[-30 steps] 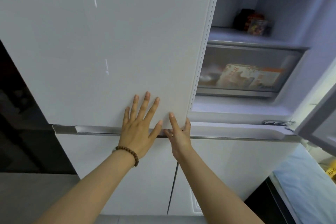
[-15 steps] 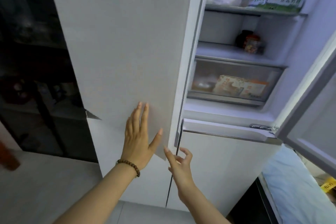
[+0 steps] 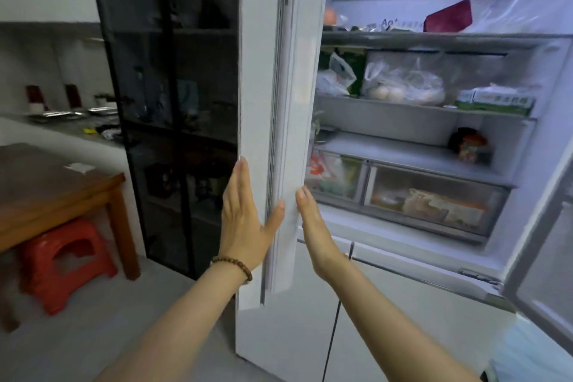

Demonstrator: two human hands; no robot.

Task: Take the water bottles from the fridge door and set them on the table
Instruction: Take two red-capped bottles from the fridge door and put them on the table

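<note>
Fridge door (image 3: 258, 77) has swung wider, now edge-on, left hand (image 3: 245, 220) and right hand (image 3: 316, 226) flat against either side.

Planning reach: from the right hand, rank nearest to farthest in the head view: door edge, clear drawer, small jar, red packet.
From the right hand:
1. Door edge, at its fingertips.
2. Clear drawer, low on the right.
3. Small jar, shelf above, right.
4. Red packet, top shelf.
</note>
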